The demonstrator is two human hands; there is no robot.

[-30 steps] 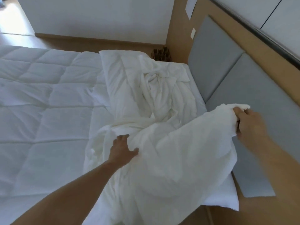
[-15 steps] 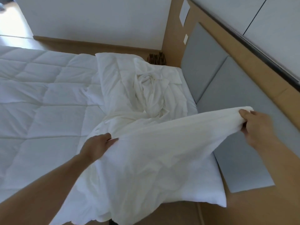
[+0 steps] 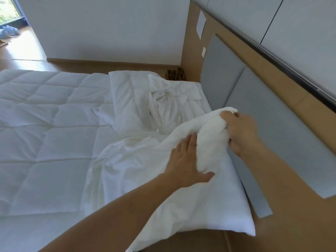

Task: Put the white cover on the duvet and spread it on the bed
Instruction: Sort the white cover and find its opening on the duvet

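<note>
By the headboard, both hands bunch the unlabelled white cover.

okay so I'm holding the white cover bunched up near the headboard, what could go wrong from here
1. The right hand grips a wad of the white cover, not a clear corner, so it may go on twisted.
2. The cover's far end lies knotted over the pillow; pulling could drag that along.
3. The left hand lies flat on the cloth, not gripping, so that side may slip.
</note>
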